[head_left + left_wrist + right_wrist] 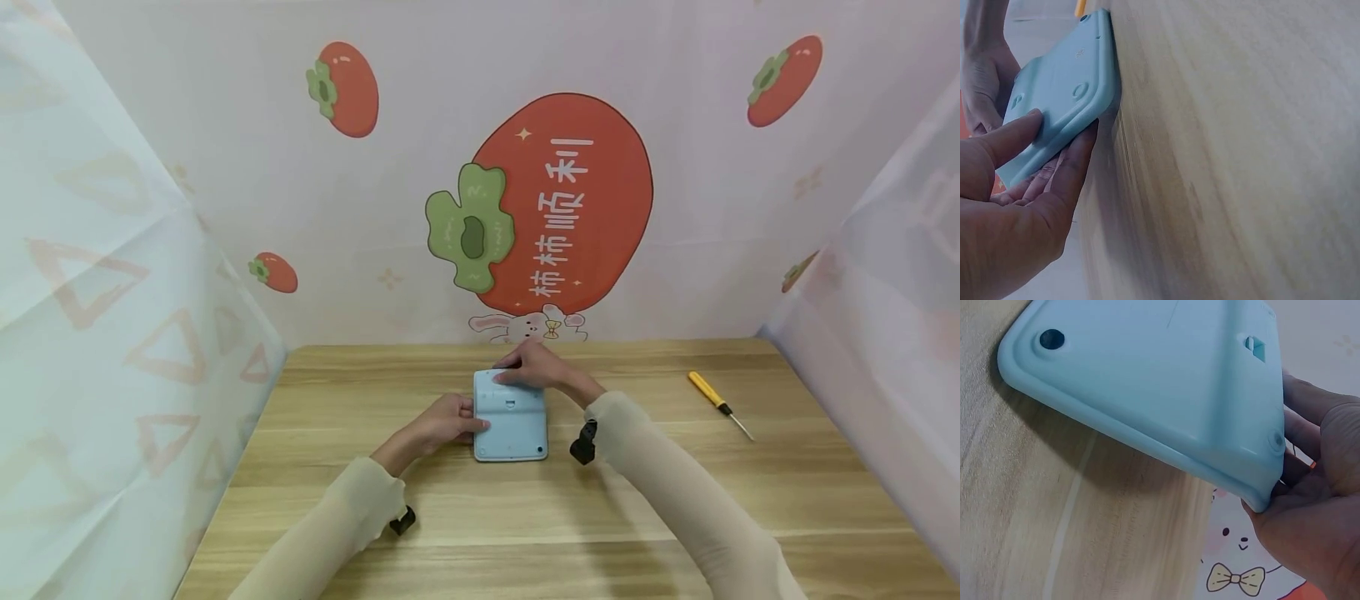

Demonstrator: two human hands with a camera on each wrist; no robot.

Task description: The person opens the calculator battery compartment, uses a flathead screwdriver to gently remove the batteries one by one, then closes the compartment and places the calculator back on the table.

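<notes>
A light blue calculator [512, 433] is held back side up over the middle of the table, its latch tab [1254, 347] and corner feet showing. At its left edge my left hand [447, 418] grips it, thumb on the back and fingers underneath. My right hand [536, 365] holds the far edge, the thumb lying over the back near the far end. In the right wrist view the fingers pass behind that edge and are partly hidden. The calculator's front face is out of sight.
A screwdriver [707, 389] with a yellow handle lies at the right on the wooden table [360, 550]. Behind the table's far edge rises a cloth backdrop [420, 100] printed with persimmons, and more cloth hangs at both sides. Black wrist cameras [583, 443] sit at the cuffs.
</notes>
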